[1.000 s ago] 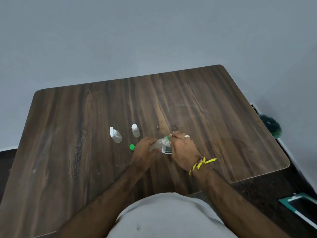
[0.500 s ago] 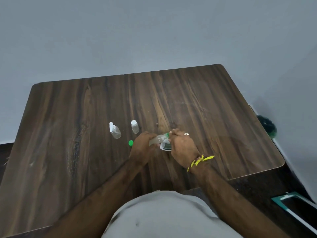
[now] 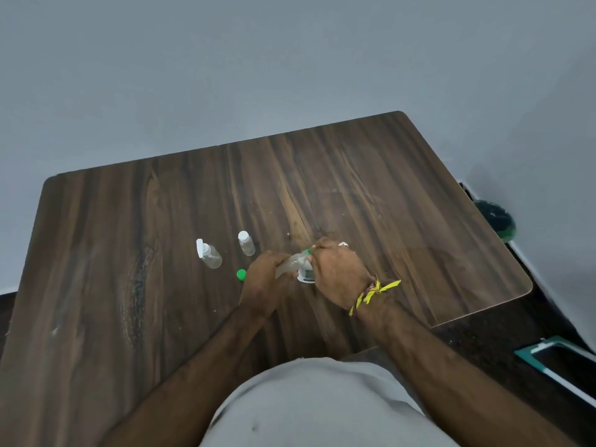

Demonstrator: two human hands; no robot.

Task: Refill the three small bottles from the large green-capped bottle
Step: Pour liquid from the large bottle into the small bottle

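Note:
My left hand (image 3: pixel 264 279) grips the large clear bottle (image 3: pixel 292 263), which is tipped to the right with its green-ringed neck toward my right hand (image 3: pixel 338 272). My right hand holds a small bottle (image 3: pixel 305 276) with a white label upright on the table, mostly hidden by the fingers. The loose green cap (image 3: pixel 241 274) lies on the wood just left of my left hand. Two other small clear bottles stand further left: one with its white flip cap open (image 3: pixel 209 254), one with a white screw cap (image 3: pixel 246 242).
The dark wooden table (image 3: pixel 129 285) ends in a right edge close to my right forearm. On the floor to the right sit a dark green round object (image 3: pixel 496 221) and a teal-framed tray (image 3: pixel 561 362). A grey wall stands behind the table.
Both hands keep the same hold on the tipped large bottle and the small bottle. Only the camera has shifted a little; nothing on the table moved.

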